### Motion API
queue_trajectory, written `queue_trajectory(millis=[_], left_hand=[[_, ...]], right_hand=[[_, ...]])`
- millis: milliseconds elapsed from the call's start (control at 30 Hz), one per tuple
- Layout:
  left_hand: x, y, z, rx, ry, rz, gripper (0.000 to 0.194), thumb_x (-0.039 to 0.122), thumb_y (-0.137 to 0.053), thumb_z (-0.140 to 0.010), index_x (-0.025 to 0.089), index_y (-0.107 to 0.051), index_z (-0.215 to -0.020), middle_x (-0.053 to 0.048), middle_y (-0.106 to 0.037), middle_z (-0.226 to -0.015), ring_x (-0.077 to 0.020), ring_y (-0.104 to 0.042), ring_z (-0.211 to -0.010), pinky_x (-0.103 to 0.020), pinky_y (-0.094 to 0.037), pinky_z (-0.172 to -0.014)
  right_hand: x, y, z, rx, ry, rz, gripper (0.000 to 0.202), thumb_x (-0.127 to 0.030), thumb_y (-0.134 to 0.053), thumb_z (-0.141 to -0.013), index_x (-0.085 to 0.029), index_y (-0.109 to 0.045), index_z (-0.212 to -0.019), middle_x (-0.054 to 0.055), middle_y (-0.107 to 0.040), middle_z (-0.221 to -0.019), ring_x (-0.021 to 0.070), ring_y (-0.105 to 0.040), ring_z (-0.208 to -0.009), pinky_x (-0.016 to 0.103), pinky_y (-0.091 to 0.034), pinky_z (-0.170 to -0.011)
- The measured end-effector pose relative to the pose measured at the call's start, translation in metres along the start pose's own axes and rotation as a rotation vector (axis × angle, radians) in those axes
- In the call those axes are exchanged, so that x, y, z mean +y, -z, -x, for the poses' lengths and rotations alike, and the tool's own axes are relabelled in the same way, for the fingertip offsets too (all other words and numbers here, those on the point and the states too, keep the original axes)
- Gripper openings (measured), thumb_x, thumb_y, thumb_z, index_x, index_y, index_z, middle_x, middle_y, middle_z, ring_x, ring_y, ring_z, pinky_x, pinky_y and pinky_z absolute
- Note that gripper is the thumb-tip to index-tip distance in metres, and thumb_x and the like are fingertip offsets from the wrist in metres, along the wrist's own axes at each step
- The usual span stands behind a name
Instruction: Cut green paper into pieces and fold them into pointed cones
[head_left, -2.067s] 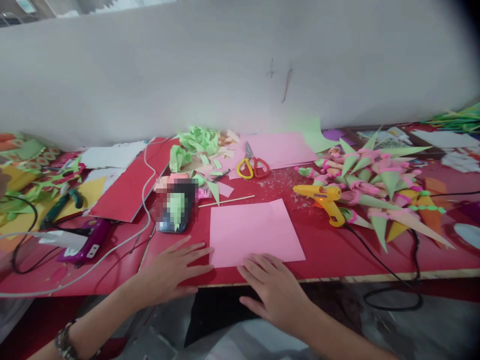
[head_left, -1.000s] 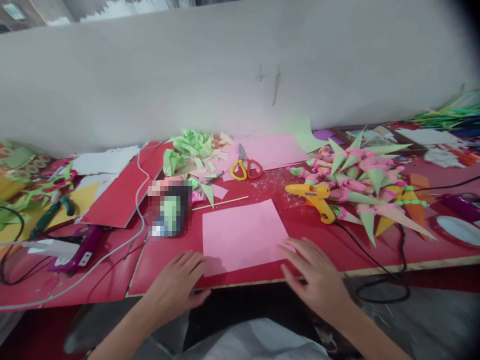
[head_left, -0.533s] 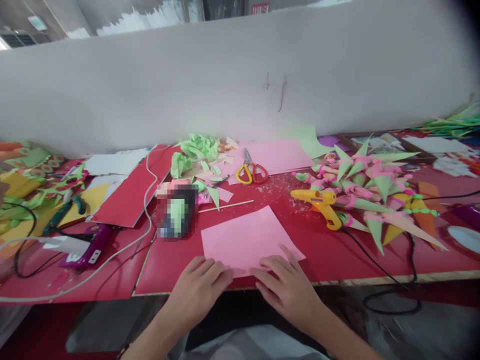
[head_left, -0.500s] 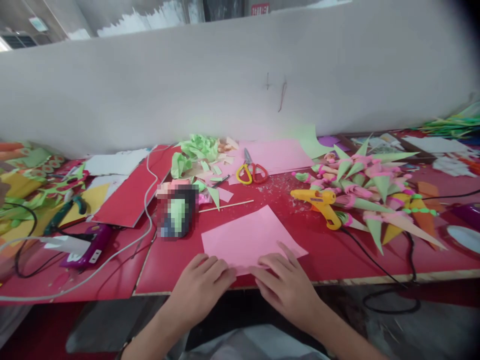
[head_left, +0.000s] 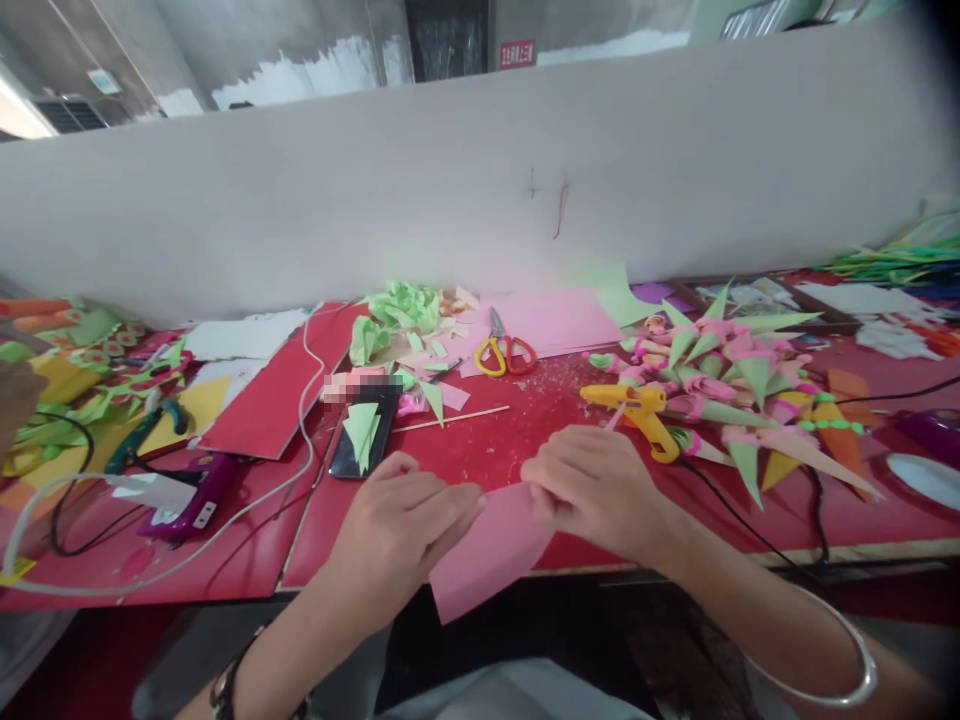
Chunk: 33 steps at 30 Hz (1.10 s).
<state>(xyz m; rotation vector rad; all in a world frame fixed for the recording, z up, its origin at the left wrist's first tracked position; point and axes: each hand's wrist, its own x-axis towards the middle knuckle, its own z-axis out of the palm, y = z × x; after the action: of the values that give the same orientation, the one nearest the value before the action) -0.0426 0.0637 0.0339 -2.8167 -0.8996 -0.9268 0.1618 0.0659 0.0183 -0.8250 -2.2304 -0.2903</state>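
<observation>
A sheet of pink paper (head_left: 487,555) is held up over the table's front edge, its lower corner hanging toward me. My left hand (head_left: 412,520) pinches its upper left part. On its upper right, my right hand (head_left: 589,490) is closed round the paper, and a small pink tip sticks out above the fingers. Just left of my left hand lies a black phone (head_left: 345,455) with green paper pieces (head_left: 362,432) on it. Beyond my right hand a yellow glue gun (head_left: 634,405) rests on the red table (head_left: 495,450).
Red and yellow scissors (head_left: 504,357) and a thin stick (head_left: 457,418) lie farther back. Pink and green paper cones (head_left: 720,370) are heaped at the right. A white cable (head_left: 306,400) and purple power strip (head_left: 199,495) are at the left. A low wall (head_left: 375,200) stands behind.
The pink paper has come up off the table and turned, its lower corner now nearer me. Both hands have risen, and the right hand has closed round the paper's edge.
</observation>
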Motion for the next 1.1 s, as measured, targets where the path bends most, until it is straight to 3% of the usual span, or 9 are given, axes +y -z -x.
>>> queue_trajectory(millis=[333, 467, 567, 667, 800, 900, 1100], left_hand=[[-0.043, 0.036, 0.012, -0.018, 0.077, -0.078, 0.020, 0.022, -0.045, -0.087, 0.021, -0.061, -0.075, 0.005, -0.066, -0.062, -0.0078, -0.054, -0.050, -0.027, -0.036, -0.060], [-0.042, 0.039, 0.006, -0.080, 0.068, -0.071, 0.023, 0.023, -0.043, -0.087, 0.021, -0.062, -0.073, 0.006, -0.067, -0.062, -0.0076, -0.054, -0.051, -0.027, -0.034, -0.059], [-0.038, 0.035, -0.002, -0.111, 0.020, -0.084, 0.027, 0.025, -0.039, -0.090, 0.021, -0.061, -0.075, 0.006, -0.066, -0.061, -0.0071, -0.053, -0.050, -0.028, -0.034, -0.062], [-0.036, 0.029, -0.011, -0.109, -0.042, -0.268, 0.023, 0.022, -0.040, -0.089, 0.022, -0.060, -0.077, 0.006, -0.063, -0.059, -0.0086, -0.052, -0.052, -0.030, -0.034, -0.071], [-0.029, 0.014, -0.024, -0.101, -0.194, -0.540, 0.018, 0.012, -0.041, -0.086, 0.020, -0.058, -0.085, 0.001, -0.063, -0.073, -0.0128, -0.056, -0.068, -0.034, -0.032, -0.081], [-0.020, -0.001, -0.035, -0.078, -0.301, -0.480, 0.019, 0.010, -0.041, -0.084, 0.017, -0.055, -0.074, 0.002, -0.058, -0.065, -0.0121, -0.053, -0.064, -0.030, -0.036, -0.074], [-0.018, -0.014, -0.044, 0.100, -0.273, -0.387, 0.021, 0.011, -0.044, -0.079, 0.017, -0.050, -0.060, 0.005, -0.050, -0.049, -0.0089, -0.046, -0.051, -0.025, -0.035, -0.060]], right_hand=[[0.065, 0.019, 0.032, -0.010, -0.232, 0.213, 0.018, -0.012, -0.042, -0.077, -0.020, -0.051, -0.064, -0.002, -0.052, -0.054, 0.0120, -0.047, -0.053, 0.025, -0.035, -0.056], [0.051, 0.030, 0.019, 0.087, -0.254, 0.161, 0.017, -0.014, -0.038, -0.082, -0.019, -0.051, -0.073, 0.002, -0.057, -0.064, 0.0144, -0.051, -0.063, 0.028, -0.039, -0.063], [0.029, 0.030, 0.004, -0.133, -0.141, 0.093, 0.016, -0.024, -0.041, -0.085, -0.018, -0.056, -0.085, 0.006, -0.062, -0.083, 0.0173, -0.055, -0.078, 0.028, -0.039, -0.068], [0.016, 0.024, -0.003, -0.285, -0.157, 0.077, 0.024, -0.022, -0.038, -0.088, -0.018, -0.059, -0.075, 0.003, -0.062, -0.068, 0.0131, -0.054, -0.063, 0.025, -0.035, -0.058], [0.013, 0.012, -0.008, -0.371, -0.177, 0.067, 0.032, -0.020, -0.036, -0.089, -0.017, -0.055, -0.064, 0.000, -0.056, -0.054, 0.0107, -0.047, -0.050, 0.024, -0.027, -0.050], [0.011, 0.004, -0.013, -0.368, -0.235, -0.024, 0.032, -0.027, -0.036, -0.089, -0.017, -0.052, -0.063, -0.003, -0.048, -0.047, 0.0092, -0.041, -0.043, 0.024, -0.022, -0.046], [0.012, 0.007, -0.020, -0.353, -0.349, -0.383, 0.027, -0.026, -0.041, -0.088, -0.017, -0.049, -0.063, -0.006, -0.039, -0.050, 0.0057, -0.034, -0.044, 0.019, -0.024, -0.045]])
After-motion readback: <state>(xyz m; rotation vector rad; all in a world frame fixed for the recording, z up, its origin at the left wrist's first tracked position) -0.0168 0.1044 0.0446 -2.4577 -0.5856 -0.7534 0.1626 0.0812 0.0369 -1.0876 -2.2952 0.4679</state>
